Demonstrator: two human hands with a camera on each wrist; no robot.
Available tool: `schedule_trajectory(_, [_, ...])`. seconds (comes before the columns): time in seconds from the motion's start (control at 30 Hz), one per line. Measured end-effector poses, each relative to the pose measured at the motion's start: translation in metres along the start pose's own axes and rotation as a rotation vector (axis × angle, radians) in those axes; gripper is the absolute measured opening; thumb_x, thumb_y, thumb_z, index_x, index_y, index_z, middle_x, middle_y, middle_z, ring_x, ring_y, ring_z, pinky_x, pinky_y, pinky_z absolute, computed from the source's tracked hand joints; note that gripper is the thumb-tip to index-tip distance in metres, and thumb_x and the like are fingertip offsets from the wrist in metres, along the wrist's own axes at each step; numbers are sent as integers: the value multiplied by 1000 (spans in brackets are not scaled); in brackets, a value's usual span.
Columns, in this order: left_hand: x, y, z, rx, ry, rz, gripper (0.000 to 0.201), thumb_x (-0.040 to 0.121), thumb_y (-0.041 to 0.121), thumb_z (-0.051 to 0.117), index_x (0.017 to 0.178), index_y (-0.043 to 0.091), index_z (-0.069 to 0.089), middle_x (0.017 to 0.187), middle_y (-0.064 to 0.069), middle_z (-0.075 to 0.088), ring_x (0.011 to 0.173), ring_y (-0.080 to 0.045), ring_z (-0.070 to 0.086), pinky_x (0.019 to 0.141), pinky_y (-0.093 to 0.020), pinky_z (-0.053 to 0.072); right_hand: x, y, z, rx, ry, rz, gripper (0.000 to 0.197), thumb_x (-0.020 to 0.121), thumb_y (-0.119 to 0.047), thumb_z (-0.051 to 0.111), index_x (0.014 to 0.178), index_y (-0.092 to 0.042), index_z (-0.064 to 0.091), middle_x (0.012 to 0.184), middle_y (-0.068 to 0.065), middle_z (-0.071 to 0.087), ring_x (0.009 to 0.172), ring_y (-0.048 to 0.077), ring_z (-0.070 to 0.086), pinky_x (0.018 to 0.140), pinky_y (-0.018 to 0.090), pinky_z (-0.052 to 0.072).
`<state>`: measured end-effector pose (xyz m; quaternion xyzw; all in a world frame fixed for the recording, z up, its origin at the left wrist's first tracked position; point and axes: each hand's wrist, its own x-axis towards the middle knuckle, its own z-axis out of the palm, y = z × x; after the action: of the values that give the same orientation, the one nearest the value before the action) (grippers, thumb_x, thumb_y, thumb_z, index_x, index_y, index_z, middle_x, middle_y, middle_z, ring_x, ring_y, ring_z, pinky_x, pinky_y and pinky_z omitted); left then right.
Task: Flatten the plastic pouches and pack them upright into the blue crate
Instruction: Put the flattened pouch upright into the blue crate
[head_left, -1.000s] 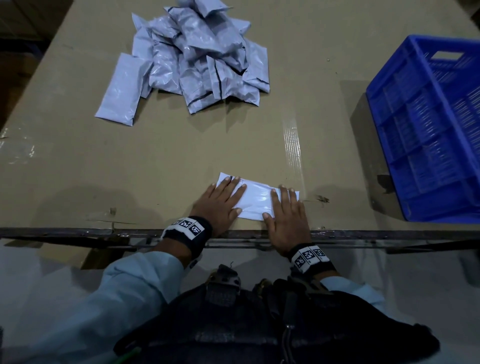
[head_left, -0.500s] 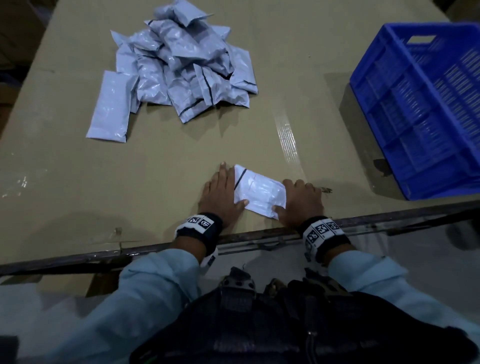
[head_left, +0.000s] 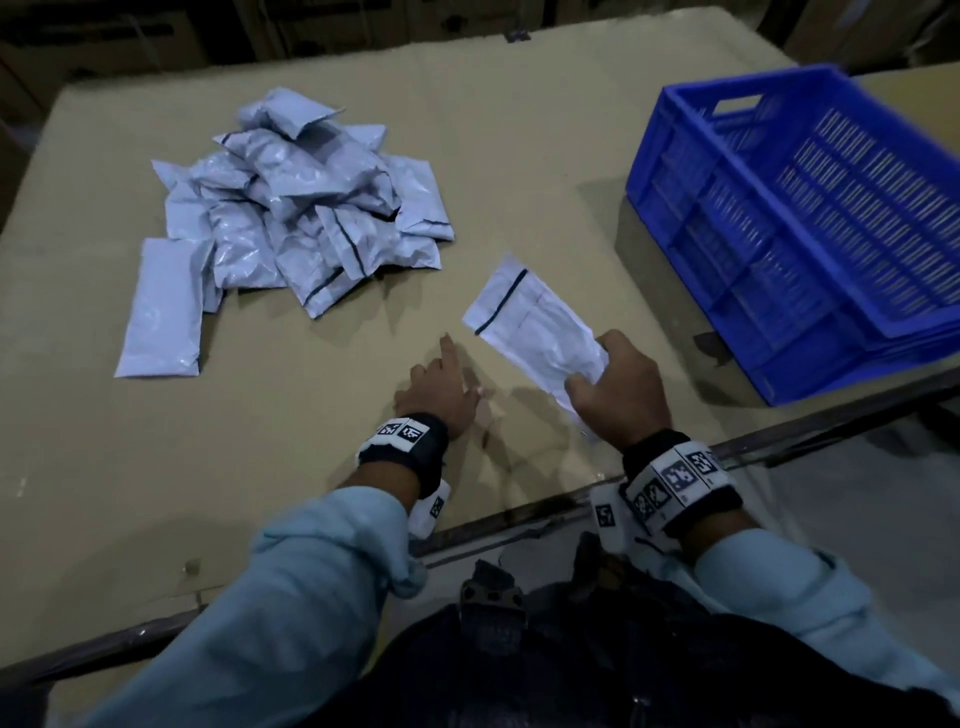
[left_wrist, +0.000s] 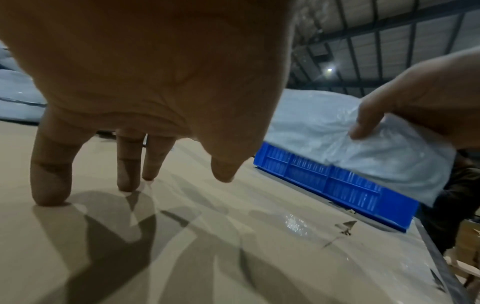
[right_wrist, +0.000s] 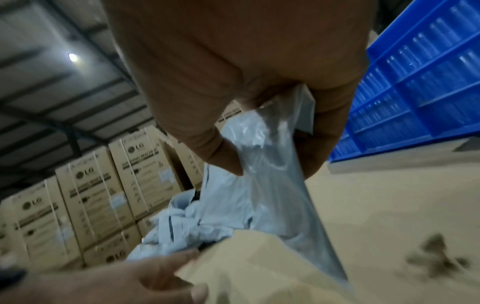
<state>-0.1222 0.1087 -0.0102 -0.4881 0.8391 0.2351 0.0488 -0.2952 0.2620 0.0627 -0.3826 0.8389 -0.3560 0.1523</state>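
Observation:
My right hand (head_left: 613, 382) grips one end of a flattened grey-white pouch (head_left: 530, 317) and holds it lifted off the table, its black-striped end pointing away. The right wrist view shows thumb and fingers pinching the pouch (right_wrist: 259, 185). My left hand (head_left: 441, 389) rests with straight fingers on the brown table (head_left: 311, 467), holding nothing; the left wrist view shows its fingertips (left_wrist: 50, 185) touching the surface. A pile of grey pouches (head_left: 306, 208) lies at the far left. The blue crate (head_left: 810, 218) stands at the right; no pouch shows in the visible part.
One flat pouch (head_left: 163, 306) lies apart, left of the pile. The table's metal front edge (head_left: 519, 519) runs close to my body. Stacked cardboard boxes (right_wrist: 91, 195) stand beyond the table. Bare tabletop lies between the pile and the crate.
The right hand has lifted the pouch off the table, up and toward the crate. The left hand has let go of it and stays on the table. My head view has swung.

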Motion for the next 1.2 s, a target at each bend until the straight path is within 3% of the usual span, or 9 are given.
schedule_trajectory(0.17, [39,61,9,100,-73,23,61,97,54,52,141,15,37,140,-13,46,128,-37,40,98,-52,44,35,2,-64,29,103,-95,19,77,-17,65,81,-12,47,67,2,53,62,25,52,51,33,39])
schedule_trajectory(0.3, [77,113,18,185,-192,-101,73,88,62,54,140,12,42,139,-14,42,128,-39,39,108,-53,39,67,9,-117,25,184,-180,26,77,-17,67,76,-17,41,61,-2,46,54,13,45,47,25,28])
schedule_trajectory(0.4, [106,142,17,192,-208,-115,74,86,50,60,146,9,41,142,-16,44,131,-40,43,109,-51,40,90,13,-154,57,240,-189,30,79,-14,67,77,-10,36,59,0,41,51,14,37,44,23,25])
schedule_trajectory(0.57, [128,176,17,353,-217,-141,45,84,32,75,121,7,67,133,-17,61,124,-35,58,102,-39,50,131,21,-218,42,214,-182,16,89,-24,56,97,-17,44,78,0,57,68,19,54,56,34,37])
schedule_trajectory(0.7, [139,194,28,432,-237,-256,81,63,56,84,125,8,64,135,-18,58,134,-38,45,112,-43,42,169,42,-262,29,274,-207,13,90,-25,55,97,-17,48,79,2,55,68,22,52,54,33,30])
schedule_trajectory(0.8, [133,204,34,440,-157,-292,120,66,81,67,149,-1,38,154,-25,38,147,-45,27,121,-50,26,197,64,-281,7,377,-191,11,89,-27,54,90,-17,49,78,3,53,69,29,49,59,33,31])
schedule_trajectory(0.97, [134,199,37,339,-152,-322,142,64,83,71,155,-9,13,161,-34,13,151,-49,12,123,-51,22,250,98,-299,-209,508,-59,37,92,-28,57,121,-5,59,112,21,64,99,42,61,69,39,38])
schedule_trajectory(1.07, [136,193,41,290,-165,-338,146,62,82,74,156,-7,9,161,-37,5,151,-51,8,124,-51,22,279,120,-293,-252,452,-2,39,92,-29,59,122,-4,62,113,22,67,101,44,63,76,48,51])
schedule_trajectory(1.2, [131,197,39,303,-169,-318,144,67,82,71,157,-8,3,161,-38,-1,153,-50,2,126,-50,14,296,140,-267,-375,335,7,20,90,-21,62,102,-6,63,101,18,67,90,41,64,68,42,46])
